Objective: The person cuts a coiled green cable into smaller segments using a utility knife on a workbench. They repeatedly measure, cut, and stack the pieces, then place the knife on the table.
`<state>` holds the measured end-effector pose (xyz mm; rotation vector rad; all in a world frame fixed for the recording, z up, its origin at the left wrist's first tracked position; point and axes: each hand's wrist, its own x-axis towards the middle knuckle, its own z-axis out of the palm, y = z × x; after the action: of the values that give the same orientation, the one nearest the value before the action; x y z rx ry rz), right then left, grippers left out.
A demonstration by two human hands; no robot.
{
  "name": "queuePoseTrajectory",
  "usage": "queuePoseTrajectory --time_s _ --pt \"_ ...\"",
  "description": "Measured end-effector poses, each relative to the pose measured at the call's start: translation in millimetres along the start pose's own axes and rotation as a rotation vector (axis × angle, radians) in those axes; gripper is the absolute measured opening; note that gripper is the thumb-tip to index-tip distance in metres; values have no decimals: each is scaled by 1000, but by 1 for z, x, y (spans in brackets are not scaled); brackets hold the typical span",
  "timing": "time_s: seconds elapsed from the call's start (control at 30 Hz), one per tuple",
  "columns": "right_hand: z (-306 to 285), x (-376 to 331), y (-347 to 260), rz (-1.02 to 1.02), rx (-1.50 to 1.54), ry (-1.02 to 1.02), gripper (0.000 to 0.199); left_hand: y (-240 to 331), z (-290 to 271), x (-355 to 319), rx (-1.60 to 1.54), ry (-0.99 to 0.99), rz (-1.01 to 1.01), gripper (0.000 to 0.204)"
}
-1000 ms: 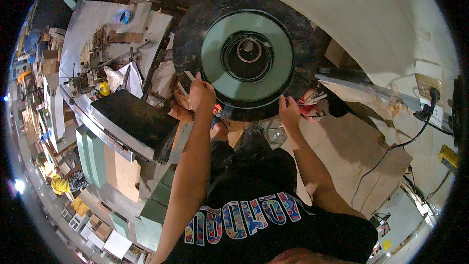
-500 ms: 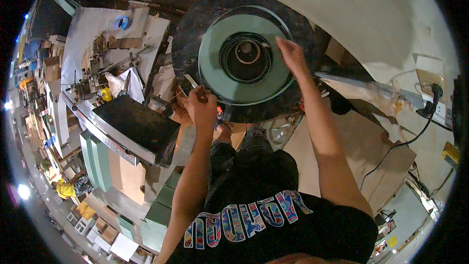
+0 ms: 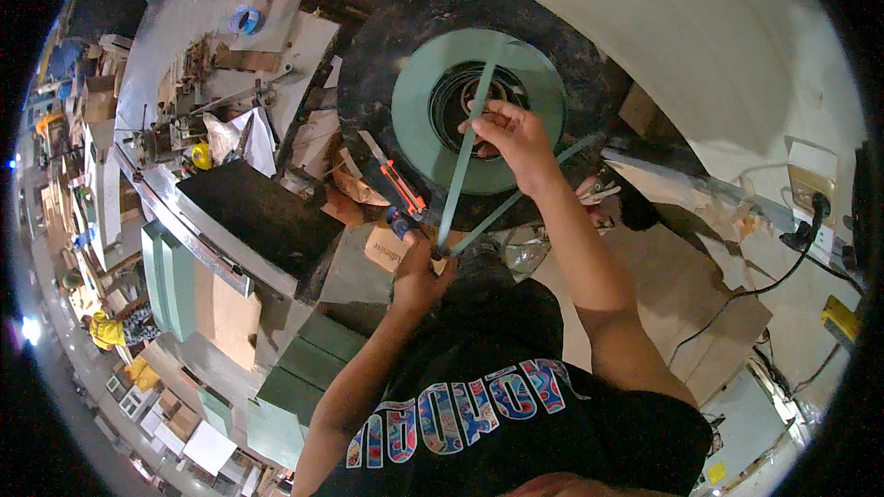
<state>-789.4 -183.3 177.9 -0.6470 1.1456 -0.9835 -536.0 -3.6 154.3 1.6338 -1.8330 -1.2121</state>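
Observation:
A large roll of pale green edge banding (image 3: 419,120) lies flat on a round black turntable (image 3: 368,64). Its loose strip (image 3: 458,179) runs off the roll's right side, comes down toward my body and doubles back upward across the roll. My right hand (image 3: 516,138) pinches that strip over the roll's hollow centre. Close to my lap, my left hand (image 3: 421,271) is closed at the strip's bend; a dark blue thing by its fingers is unclear. An orange and black utility knife (image 3: 402,186) lies at the turntable's near left edge, blade outward.
At left stands a worktable (image 3: 304,32) with blue tape (image 3: 246,20), wood scraps and a black panel (image 3: 258,212). A cardboard box (image 3: 387,244) sits below the knife. On the right are a pale panel, a power socket (image 3: 810,193) and a hanging cable (image 3: 737,287).
A strip has come off the roll and now stretches between my hands. My left hand has left the knife's side and moved nearer my body; my right hand has moved inward over the roll.

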Motion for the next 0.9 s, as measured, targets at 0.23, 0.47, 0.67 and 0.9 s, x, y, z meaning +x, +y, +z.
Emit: queuePoseTrajectory --time_s 0.23,0.47,0.67,0.9 --pt "-15 -32 5 57 -4 -45 48 39 6 33 -42 139 177 33" --pt "-18 -44 1 79 -65 -102 47 102 1 102 -550 47 -250 31" --pt "-23 -46 1 19 -75 -79 43 105 8 110 -563 48 -220 26" --pt "-21 -54 6 57 -112 30 33 98 6 77 -578 -96 -300 20"
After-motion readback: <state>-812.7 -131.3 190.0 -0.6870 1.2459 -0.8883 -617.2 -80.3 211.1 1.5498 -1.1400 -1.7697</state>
